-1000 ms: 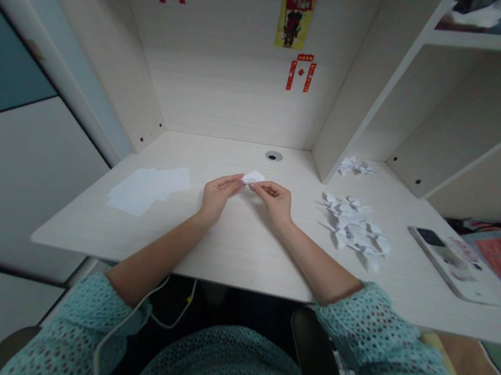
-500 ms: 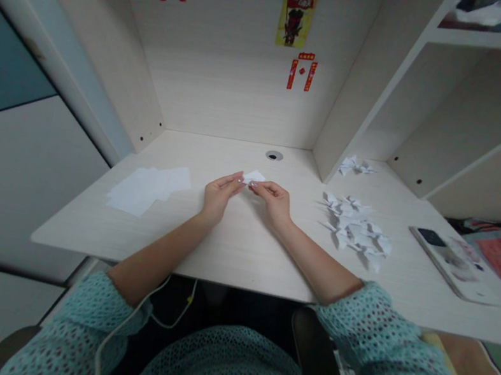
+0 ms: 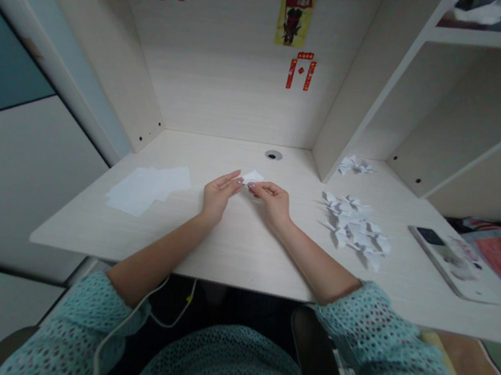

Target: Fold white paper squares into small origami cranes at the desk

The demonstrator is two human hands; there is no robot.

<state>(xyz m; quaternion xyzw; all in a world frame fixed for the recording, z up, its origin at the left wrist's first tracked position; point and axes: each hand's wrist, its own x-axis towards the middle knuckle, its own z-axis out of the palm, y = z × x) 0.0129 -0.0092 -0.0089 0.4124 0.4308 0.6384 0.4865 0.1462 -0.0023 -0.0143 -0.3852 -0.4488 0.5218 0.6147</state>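
Note:
A small piece of folded white paper point(image 3: 253, 177) is held between my two hands, above the middle of the desk. My left hand point(image 3: 220, 194) pinches its left side with thumb and fingers. From the right, my right hand point(image 3: 273, 202) grips the near edge between thumb and forefinger. Fingertips cover part of the paper, so its full shape is hidden. Loose white sheets point(image 3: 148, 189) lie spread in an overlapping stack to the left. Several folded white paper pieces point(image 3: 355, 225) with pointed ends are heaped on the right.
More folded papers point(image 3: 356, 166) lie behind the upright shelf panel point(image 3: 367, 98). A phone point(image 3: 453, 263) rests at the right of the desk point(image 3: 238, 256). A cable hole point(image 3: 273, 155) is near the back wall. A white cable point(image 3: 131, 315) hangs below by my left arm.
My left fingers have shifted very slightly on the paper. Both hands keep their hold, and the view has moved only a little.

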